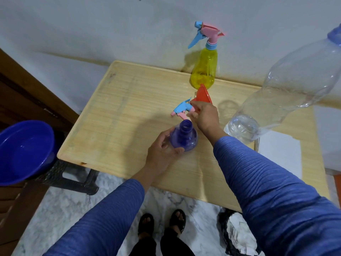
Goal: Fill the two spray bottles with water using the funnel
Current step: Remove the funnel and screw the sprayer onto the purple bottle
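- Now your left hand [162, 150] wraps its fingers round the uncapped, translucent purple bottle [184, 136] on the pale wooden tabletop [118, 115].
- Your right hand [203, 117] pinches the orange cone-shaped funnel [203, 95].
- The yellow bottle [203, 69] stands behind it.

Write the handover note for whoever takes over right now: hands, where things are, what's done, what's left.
Left hand grips the purple spray bottle, standing on the table with its neck open.
Right hand pinches the orange funnel, not yet in the neck.
The purple bottle's spray head lies on the table just behind it.
The yellow spray bottle stands capped at the back by the wall.
The clear water bottle, with water in its base, stands on the right.
Done: purple bottle uncapped.
Left: seat the funnel, pour, recap; then uncap and fill the yellow one, whose water level I cannot tell.
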Demonstrator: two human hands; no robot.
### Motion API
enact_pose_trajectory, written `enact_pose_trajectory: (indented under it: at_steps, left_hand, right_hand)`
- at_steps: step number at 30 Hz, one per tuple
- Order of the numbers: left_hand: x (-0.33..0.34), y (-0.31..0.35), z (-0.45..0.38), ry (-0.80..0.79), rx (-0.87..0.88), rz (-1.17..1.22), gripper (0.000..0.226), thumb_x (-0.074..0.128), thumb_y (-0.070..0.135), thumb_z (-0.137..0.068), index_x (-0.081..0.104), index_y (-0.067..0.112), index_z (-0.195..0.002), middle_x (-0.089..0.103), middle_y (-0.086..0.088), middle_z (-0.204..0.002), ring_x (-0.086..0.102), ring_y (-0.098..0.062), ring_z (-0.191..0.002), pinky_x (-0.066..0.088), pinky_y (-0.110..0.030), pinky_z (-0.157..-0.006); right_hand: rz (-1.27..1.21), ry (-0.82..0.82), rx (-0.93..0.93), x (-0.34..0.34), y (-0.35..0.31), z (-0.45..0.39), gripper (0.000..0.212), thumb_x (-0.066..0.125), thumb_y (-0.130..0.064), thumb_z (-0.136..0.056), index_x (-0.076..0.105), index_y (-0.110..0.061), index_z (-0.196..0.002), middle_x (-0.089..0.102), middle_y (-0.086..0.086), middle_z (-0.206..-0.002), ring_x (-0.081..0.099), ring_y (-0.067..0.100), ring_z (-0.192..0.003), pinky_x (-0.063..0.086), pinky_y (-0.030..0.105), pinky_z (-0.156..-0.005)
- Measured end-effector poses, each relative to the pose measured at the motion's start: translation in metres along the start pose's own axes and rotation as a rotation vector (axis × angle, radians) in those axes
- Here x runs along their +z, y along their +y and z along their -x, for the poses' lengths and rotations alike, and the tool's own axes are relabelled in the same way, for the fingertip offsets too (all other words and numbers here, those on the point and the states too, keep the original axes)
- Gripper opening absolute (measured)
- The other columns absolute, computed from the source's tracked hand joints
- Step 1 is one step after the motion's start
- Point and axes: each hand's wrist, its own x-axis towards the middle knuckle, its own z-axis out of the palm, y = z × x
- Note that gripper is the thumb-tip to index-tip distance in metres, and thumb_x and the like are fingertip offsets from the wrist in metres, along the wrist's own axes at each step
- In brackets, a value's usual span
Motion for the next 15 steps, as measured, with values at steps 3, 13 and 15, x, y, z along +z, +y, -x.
enact_pose_trajectory:
  at_steps: [3, 13, 15]
  left_hand:
    - [-0.001, 0.0, 0.0, -0.001, 0.009, 0.0, 0.068, 0.084, 0.011, -0.064, 0.054, 0.046, -0.114, 0.063, 0.012, -0.115, 0.057, 0.002, -0.105, 0.042, -0.013, -0.091]
    - [-0.001, -0.002, 0.0, -0.007, 0.025, -0.035, 0.067, 0.083, 0.012, -0.066, 0.052, 0.044, -0.116, 0.06, 0.017, -0.115, 0.055, 0.007, -0.105, 0.04, -0.005, -0.087]
    - [-0.001, -0.001, 0.001, -0.011, 0.018, -0.041, 0.067, 0.083, 0.012, -0.066, 0.052, 0.045, -0.115, 0.061, 0.018, -0.113, 0.055, 0.009, -0.102, 0.04, -0.005, -0.086]
  right_hand:
    - [-0.029, -0.008, 0.049, 0.0, 0.001, -0.002, 0.043, 0.07, -0.019, -0.081, 0.062, -0.015, -0.123, 0.063, 0.006, -0.126, 0.055, 0.022, -0.116, 0.036, 0.021, -0.095]
    - [-0.159, 0.011, 0.106, -0.008, -0.007, 0.0, 0.044, 0.074, -0.02, -0.078, 0.063, -0.013, -0.119, 0.068, 0.009, -0.11, 0.06, 0.018, -0.093, 0.04, 0.017, -0.082]
    - [-0.238, 0.059, 0.101, -0.016, -0.019, -0.002, 0.047, 0.074, -0.021, -0.078, 0.061, -0.012, -0.122, 0.067, 0.008, -0.102, 0.058, 0.017, -0.086, 0.039, 0.014, -0.079]
